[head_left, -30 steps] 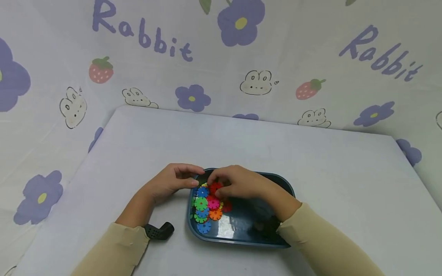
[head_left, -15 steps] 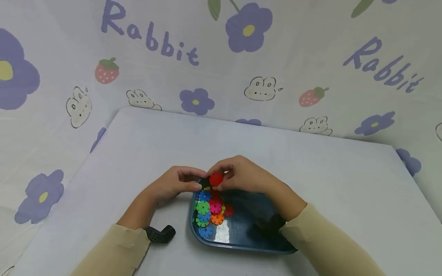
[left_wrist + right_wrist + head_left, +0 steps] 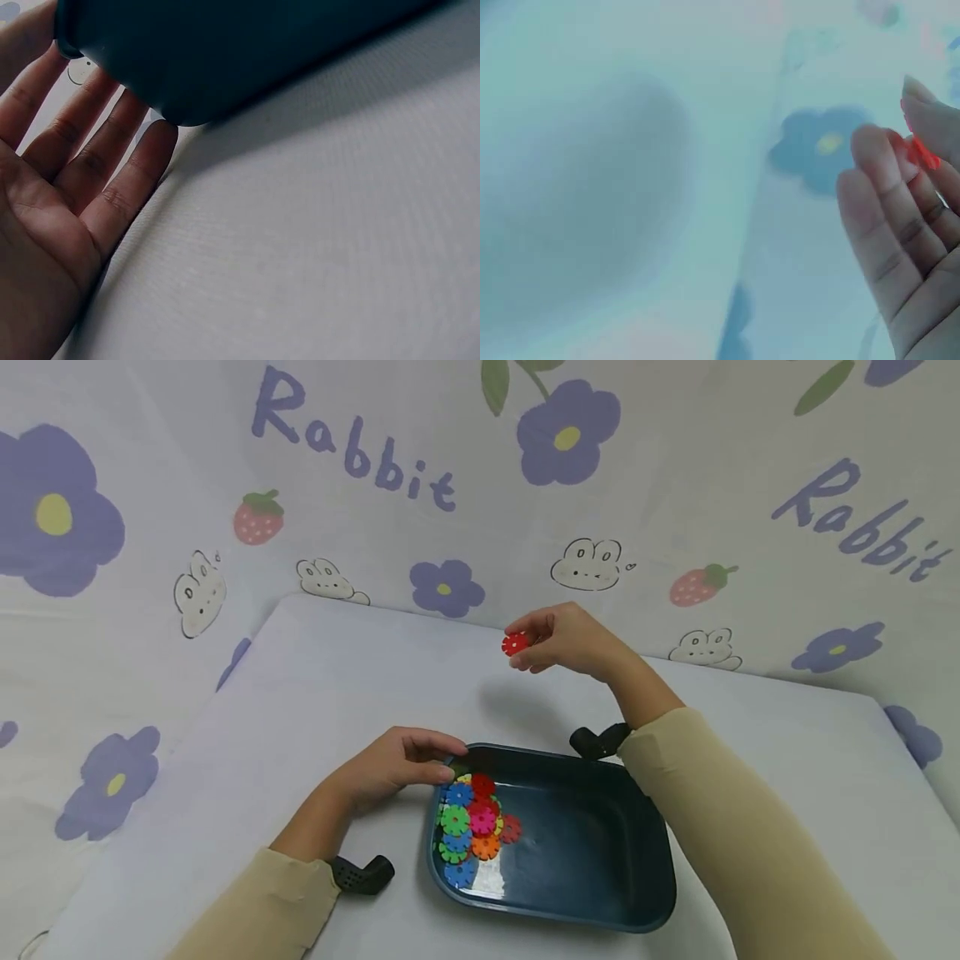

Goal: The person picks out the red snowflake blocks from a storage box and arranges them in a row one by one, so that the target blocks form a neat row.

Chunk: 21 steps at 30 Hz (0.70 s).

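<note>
One red notched disc [image 3: 515, 644] is pinched between the fingers of our right hand [image 3: 564, 639], above the counter [image 3: 360, 668] beyond the dark blue tray [image 3: 577, 835]. Our left hand [image 3: 393, 768], fingers loosely extended, touches its corner. We'd best grip the disc's edge lightly.

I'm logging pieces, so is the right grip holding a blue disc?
No, in the head view the right grip pinches a red disc.
</note>
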Each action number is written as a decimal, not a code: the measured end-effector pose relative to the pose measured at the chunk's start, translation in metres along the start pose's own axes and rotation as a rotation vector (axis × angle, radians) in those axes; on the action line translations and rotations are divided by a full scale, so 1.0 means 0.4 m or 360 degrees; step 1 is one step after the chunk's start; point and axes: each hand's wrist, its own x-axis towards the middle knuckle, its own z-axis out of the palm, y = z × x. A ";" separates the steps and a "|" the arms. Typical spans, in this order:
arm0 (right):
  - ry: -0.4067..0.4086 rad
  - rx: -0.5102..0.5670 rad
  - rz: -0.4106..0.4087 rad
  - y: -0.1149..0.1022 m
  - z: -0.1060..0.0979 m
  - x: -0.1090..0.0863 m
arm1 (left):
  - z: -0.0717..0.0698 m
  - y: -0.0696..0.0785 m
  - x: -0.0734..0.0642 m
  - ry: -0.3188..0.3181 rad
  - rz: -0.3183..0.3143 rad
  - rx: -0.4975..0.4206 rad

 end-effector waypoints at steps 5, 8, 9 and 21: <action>-0.0059 -0.0106 0.0194 0.080 0.009 0.070 | 0.006 -0.008 0.000 -0.0006 0.0012 0.0000; -0.0134 -0.0180 0.0277 0.120 0.020 0.094 | 0.009 -0.009 -0.001 -0.0014 0.0028 0.0003; -0.0162 -0.0201 0.0291 0.131 0.022 0.100 | 0.009 -0.009 -0.001 -0.0016 0.0030 0.0004; -0.0305 -0.0408 0.0233 0.168 0.063 0.133 | -0.006 -0.001 -0.006 -0.0003 0.0036 0.0033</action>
